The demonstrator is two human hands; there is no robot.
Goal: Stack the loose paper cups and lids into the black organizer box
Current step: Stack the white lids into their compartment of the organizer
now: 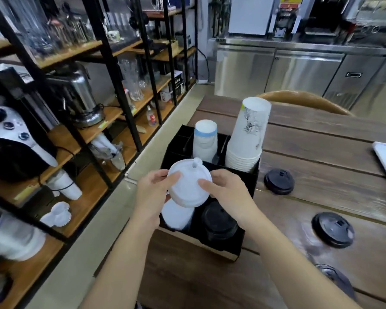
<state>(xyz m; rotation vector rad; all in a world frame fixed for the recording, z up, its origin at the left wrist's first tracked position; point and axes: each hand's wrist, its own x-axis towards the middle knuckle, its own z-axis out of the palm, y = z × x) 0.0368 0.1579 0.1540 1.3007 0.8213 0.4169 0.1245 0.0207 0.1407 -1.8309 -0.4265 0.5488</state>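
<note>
From the head cam: both hands are on one white lid (187, 184), held tilted just above the front-left slot of the black box (247, 179). Left hand (153, 192) has its thumb pressed on top with the fingers curled under the rim, and the right hand (226, 188) pinches the other edge, thumb on top. So it's the lid-stacking step, and this one isn't seated yet.

Right below it there's already a white lid stack (176, 217) in that slot, with a black lid stack (218, 221) next door. Two cup stacks, the short one (205, 141) and the tall one (246, 139), stand in the back slots.

Next move, I'd guess: level the lid, line it up over the white pile and press it down. Then at least two loose black lids, one (279, 181) just beside the box, another (333, 229) farther out on the table (321, 152), still need to go in.
</note>
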